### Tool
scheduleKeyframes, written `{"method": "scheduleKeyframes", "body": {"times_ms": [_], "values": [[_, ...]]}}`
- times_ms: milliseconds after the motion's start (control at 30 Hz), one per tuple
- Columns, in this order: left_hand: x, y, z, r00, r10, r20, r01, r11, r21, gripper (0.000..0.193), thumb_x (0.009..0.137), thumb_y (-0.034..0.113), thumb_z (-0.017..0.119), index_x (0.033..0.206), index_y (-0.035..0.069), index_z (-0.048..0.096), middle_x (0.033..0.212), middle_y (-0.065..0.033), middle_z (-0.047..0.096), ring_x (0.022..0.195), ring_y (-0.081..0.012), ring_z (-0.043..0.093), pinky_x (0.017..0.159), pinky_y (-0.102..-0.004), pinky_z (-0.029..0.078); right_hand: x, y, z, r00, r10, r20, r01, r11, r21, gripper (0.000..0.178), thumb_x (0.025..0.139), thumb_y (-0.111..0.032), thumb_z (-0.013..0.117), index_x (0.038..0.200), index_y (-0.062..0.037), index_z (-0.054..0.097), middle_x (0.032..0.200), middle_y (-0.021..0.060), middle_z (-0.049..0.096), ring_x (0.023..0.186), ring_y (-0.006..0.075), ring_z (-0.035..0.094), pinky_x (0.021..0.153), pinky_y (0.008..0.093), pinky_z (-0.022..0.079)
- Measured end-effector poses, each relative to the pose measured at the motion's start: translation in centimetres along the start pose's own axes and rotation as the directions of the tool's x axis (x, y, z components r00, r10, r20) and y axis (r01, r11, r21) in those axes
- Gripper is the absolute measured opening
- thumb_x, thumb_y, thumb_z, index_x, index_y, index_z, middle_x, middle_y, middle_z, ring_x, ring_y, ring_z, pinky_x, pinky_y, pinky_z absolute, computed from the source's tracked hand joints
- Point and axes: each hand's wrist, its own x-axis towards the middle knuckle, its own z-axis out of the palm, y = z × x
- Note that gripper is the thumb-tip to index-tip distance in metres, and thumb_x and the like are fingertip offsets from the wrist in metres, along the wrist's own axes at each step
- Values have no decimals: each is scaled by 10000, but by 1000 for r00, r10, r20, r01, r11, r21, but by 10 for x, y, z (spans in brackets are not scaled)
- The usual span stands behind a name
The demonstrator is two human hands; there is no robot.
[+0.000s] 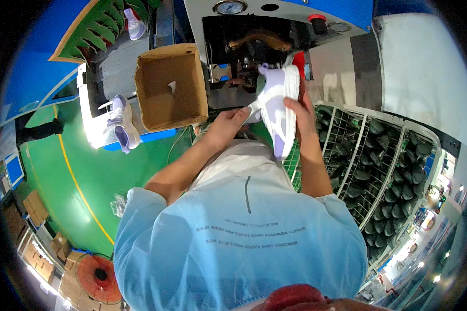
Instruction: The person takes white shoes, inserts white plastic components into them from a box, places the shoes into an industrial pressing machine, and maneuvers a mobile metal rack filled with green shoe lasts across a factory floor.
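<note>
A white and lavender sneaker (276,111) is held upright on its toe or heel, its white sole facing right, in front of the machine opening. My right hand (302,110) grips it by the sole side, thumb in front and the other fingers partly hidden behind. My left hand (228,126) is closed on a white strip at the sneaker's left side; whether this is a lace or the tongue I cannot tell. Close to my left hand stands a cardboard box (198,85), with a small white scrap (172,87) inside.
Ahead is a machine (197,20) with a gauge (230,7) and red knob (317,18). Left of the box, a conveyor (120,72) bears a second sneaker (122,124) and, farther off, a third (135,26). A wire rack (342,155) of black shoe-shaped pieces stands at right.
</note>
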Motion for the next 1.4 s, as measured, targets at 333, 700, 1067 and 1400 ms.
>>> {"method": "scheduleKeyframes", "body": {"times_ms": [333,700,1067,1400], "values": [[99,-22,25,990,-120,71,139,850,-509,371,1038,300,519,1294,34,560,1135,-87,638,1015,-203,611,922,-383,512,78,-25,38,987,-160,8,86,492,-866,990,726,-309,853,1581,-186,370,1499,214,512,1232,302,634,1012,366,497],[84,-31,-42,990,-130,60,139,773,-619,289,1030,261,540,1183,17,563,1074,-165,677,971,-303,667,869,-443,541,103,4,60,941,-317,118,126,3,-992,832,910,-475,642,1610,-212,277,1361,439,488,1176,571,582,903,573,543],[60,-24,-34,967,-226,117,253,899,-357,288,984,313,594,1101,51,616,946,-111,691,793,-224,650,738,-366,551,75,15,59,797,-572,192,281,70,-957,821,884,-391,711,1581,-136,358,1270,415,544,1037,564,619,770,530,565],[31,-8,-22,769,-261,583,516,792,-325,908,930,804,380,1368,21,516,1067,-233,680,866,-269,690,772,-377,585,-95,26,39,791,-496,358,431,36,-902,737,816,-183,791,1469,-21,490,1059,298,561,892,498,619,746,478,542]]}}
